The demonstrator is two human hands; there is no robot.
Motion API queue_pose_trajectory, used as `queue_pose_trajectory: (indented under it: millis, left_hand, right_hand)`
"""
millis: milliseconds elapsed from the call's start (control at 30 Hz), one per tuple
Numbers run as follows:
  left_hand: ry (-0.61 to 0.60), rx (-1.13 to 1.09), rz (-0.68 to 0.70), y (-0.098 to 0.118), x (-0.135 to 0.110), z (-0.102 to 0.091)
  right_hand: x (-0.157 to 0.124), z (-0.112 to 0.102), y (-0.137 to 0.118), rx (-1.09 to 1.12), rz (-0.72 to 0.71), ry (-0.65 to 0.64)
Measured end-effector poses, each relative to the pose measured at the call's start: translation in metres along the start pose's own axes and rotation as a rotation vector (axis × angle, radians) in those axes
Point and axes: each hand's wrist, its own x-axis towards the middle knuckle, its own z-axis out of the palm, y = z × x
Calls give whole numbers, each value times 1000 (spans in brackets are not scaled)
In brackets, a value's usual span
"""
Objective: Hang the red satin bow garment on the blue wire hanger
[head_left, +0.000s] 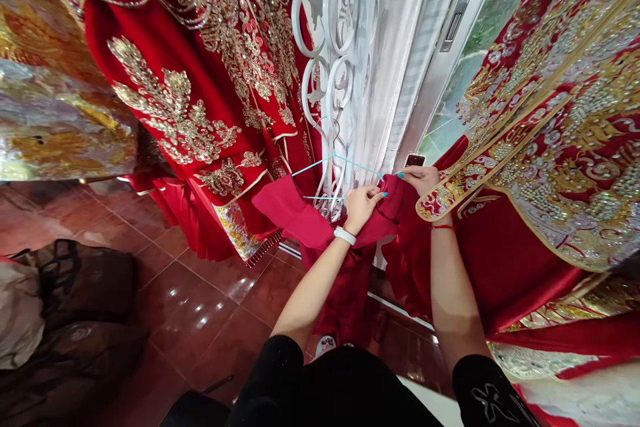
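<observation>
My left hand (361,205) is closed on the shoulder of a plain red garment (320,240) that hangs down in front of me. A thin light-blue wire hanger (334,161) sits inside the garment, its hook near a white scrollwork screen (330,67). My right hand (421,178) pinches the red cloth at the hanger's right end. A white band is on my left wrist and a red string on my right. Below the hands, the garment hides part of my legs.
Red robes with heavy gold embroidery hang at the left (200,80) and right (550,147). A white curtain (395,47) and a window frame stand behind. Dark bags (75,320) lie on the glossy red tile floor (210,307) at the left.
</observation>
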Motion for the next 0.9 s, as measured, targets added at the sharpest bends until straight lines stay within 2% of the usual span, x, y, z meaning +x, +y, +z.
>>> queue_pose_trajectory:
  millis: [167, 300, 400, 500, 600, 700, 767, 800, 833, 900]
  left_hand:
    - [-1, -3, -31, 0, 7, 5]
    - [15, 12, -41, -4, 10, 10]
    - [-29, 19, 44, -14, 11, 7]
    - [-73, -21, 175, -27, 10, -3]
    - [1, -113, 235, -35, -2, -12]
    - [174, -179, 203, -46, -41, -11]
    - [282, -189, 114, -61, -85, -6]
    - [299, -185, 71, -72, -111, -4]
    - [274, -184, 36, -83, -139, -2]
    - [139, -163, -63, -104, -192, -2]
  right_hand:
    - [-13, 22, -26, 1, -64, 78]
    - [-32, 30, -32, -57, -65, 107]
    - [-43, 34, -26, -169, -86, 58]
    - [-49, 44, -20, -288, -67, 84]
    - [-49, 55, -17, -352, -20, 145]
    - [-43, 61, -16, -375, -14, 164]
    - [-41, 61, -13, -363, -29, 173]
    - [-44, 61, -10, -342, -44, 189]
    - [-52, 62, -6, -312, -61, 221]
    - [-83, 63, 5, -251, -69, 334]
